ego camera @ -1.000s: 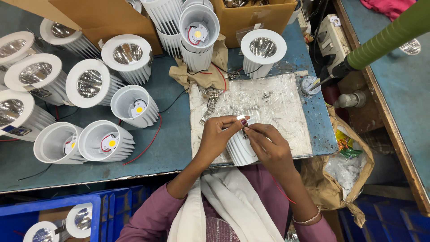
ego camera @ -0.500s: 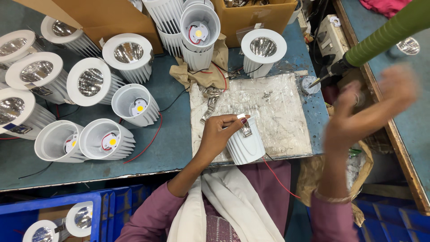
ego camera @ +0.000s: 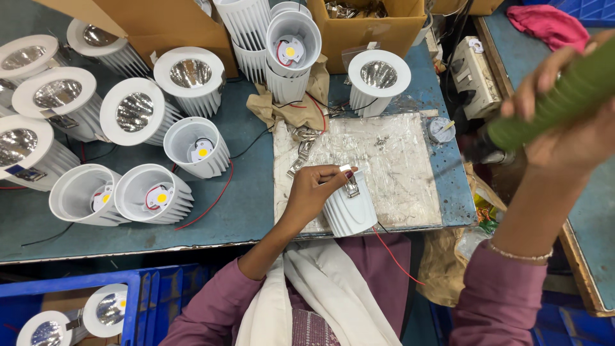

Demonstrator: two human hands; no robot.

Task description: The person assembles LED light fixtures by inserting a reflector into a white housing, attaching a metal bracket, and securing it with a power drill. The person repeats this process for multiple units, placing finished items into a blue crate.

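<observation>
Pinching a small metal clip (ego camera: 352, 184) between thumb and fingertips, the left hand (ego camera: 314, 192) is set against the rim of a white finned housing (ego camera: 349, 210) lying on its side at the near edge of a plastic-covered work pad (ego camera: 397, 173). A red wire (ego camera: 396, 257) is seen trailing from the housing over the bench edge.

The right hand (ego camera: 564, 122) is raised at far right, fingers closed around a green screwdriver (ego camera: 551, 102), well apart from the housing.

Loose clips (ego camera: 301, 154) are scattered at the pad's left edge, and a small round dish (ego camera: 441, 129) is placed at its right.

An upright lamp (ego camera: 378, 80) with reflector is stood just beyond the pad. A stack of housings (ego camera: 289, 54) with a yellow chip is set on crumpled paper (ego camera: 282, 109). Further lamps and open housings (ego camera: 154, 195) are spread across the blue bench (ego camera: 250, 211) to the left. Cardboard boxes (ego camera: 160, 25) are ranged along the far side. A blue crate (ego camera: 138, 301) holding two lamps is found at near left.
</observation>
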